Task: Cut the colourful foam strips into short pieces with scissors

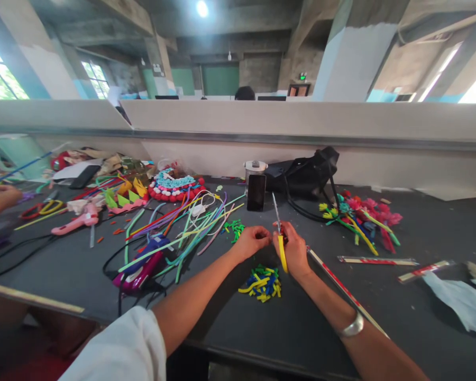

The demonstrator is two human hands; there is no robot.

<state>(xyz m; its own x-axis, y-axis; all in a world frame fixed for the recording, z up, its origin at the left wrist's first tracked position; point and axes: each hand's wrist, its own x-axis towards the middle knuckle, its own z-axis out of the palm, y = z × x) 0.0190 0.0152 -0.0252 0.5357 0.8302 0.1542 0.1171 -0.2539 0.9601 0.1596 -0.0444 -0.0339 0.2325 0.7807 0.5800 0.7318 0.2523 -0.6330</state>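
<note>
Fingers of the right hand (295, 247) wrapped around yellow-handled scissors (282, 254), blades pointing away.
From the head view, the left hand (254, 239) curls just beside them, thumb and fingertips near together; whether they pinch anything, I cannot tell. Blue, yellow and green pieces (266, 284) lie heaped on the dark table (230, 317), nearer the body.

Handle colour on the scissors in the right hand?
Yellow. The scissors handle shows best in the head view, the only one here.
</note>
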